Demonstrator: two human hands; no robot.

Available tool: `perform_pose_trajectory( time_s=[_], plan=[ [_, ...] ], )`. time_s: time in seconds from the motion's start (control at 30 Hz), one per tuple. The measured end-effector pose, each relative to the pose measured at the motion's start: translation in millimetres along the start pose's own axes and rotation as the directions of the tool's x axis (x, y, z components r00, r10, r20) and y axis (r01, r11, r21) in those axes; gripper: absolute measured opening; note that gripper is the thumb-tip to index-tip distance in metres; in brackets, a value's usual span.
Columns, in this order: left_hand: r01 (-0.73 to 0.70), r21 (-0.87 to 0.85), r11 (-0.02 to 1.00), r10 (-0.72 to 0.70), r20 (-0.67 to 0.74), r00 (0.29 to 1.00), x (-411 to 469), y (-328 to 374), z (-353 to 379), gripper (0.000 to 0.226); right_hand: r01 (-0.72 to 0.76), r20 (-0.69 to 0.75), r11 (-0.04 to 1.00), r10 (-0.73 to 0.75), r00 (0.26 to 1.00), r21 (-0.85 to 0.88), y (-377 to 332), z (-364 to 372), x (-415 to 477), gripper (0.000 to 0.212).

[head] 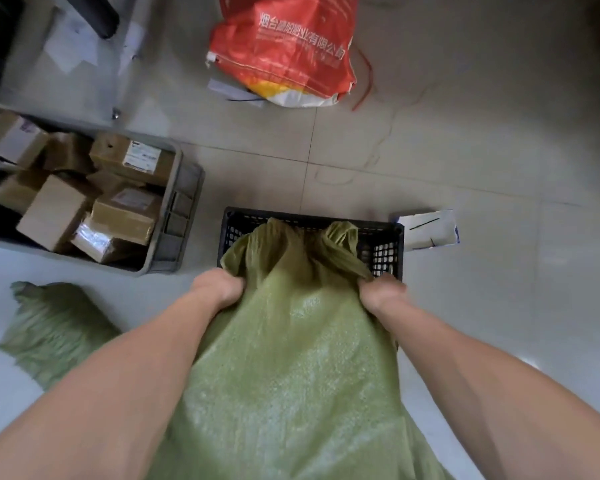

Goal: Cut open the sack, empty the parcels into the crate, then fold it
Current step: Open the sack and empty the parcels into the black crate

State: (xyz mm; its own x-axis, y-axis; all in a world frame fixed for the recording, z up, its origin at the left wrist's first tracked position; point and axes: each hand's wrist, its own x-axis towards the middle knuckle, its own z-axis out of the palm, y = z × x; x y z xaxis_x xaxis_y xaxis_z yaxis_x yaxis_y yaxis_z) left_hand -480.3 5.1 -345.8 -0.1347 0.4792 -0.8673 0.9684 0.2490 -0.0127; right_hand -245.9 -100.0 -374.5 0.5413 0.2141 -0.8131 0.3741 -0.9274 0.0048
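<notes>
**Green sack held over the black crate**

A green woven plastic sack [291,358] hangs in front of the person, its far end bunched and draped over the near rim of a black perforated plastic crate [385,249] that stands on the pale tiled floor [465,150]. The sack's far end dips inside the crate, so what lies in the crate under it cannot be seen.

The left hand [219,287] is clenched tight on a fold of the sack's left edge, fingers buried in the cloth. The right hand [380,294] is likewise closed in a fist on a gathered pleat at the sack's right edge. Both bare forearms reach forward along either side of the sack.

Just beyond the crate's right corner lies a white paper parcel [428,230] with black marks, flat on the floor. To the left, apart from the black crate, stands a grey plastic tub [184,202] filled with brown cardboard boxes [125,216], several bearing white labels. Near the person's left arm a second green woven sack [52,327] lies crumpled on the floor. Farther off, a red and white woven bag [284,50] with white printed characters sits on the tiles, a thin red cord [366,81] trailing beside it.
</notes>
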Motion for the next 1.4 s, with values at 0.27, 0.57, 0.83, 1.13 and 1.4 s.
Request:
perform_pose_trajectory(
  time_s=[0.27,0.57,0.83,1.13,1.4],
  plan=[
    [-0.063,-0.190,0.980,0.082,0.092,0.992,-10.0,11.4,-47.3,0.083,-0.016,-0.098,0.991,0.029,0.995,0.129,-15.3,-26.1,4.9,0.055],
    [-0.120,-0.253,0.960,0.209,0.361,0.909,-54.3,1.0,-85.7,0.084,-0.081,-0.108,0.928,0.128,0.986,0.364,-13.1,-48.6,13.8,0.043],
    [-0.415,0.317,0.853,0.288,0.379,0.880,-74.7,11.2,-42.7,0.081,-0.062,-0.073,0.913,0.100,0.992,0.403,-8.1,-52.5,12.5,0.041],
    [-0.239,0.609,0.756,0.285,0.023,0.958,-49.6,41.3,-68.8,0.034,0.118,0.038,0.942,-0.137,0.990,0.315,0.6,-76.7,-19.4,0.055],
    [-0.137,-0.043,0.990,0.117,-0.310,0.943,-40.5,49.9,-88.9,0.041,-0.126,0.529,0.918,-0.102,0.842,0.377,35.5,-104.7,-52.4,0.060]
  ],
)
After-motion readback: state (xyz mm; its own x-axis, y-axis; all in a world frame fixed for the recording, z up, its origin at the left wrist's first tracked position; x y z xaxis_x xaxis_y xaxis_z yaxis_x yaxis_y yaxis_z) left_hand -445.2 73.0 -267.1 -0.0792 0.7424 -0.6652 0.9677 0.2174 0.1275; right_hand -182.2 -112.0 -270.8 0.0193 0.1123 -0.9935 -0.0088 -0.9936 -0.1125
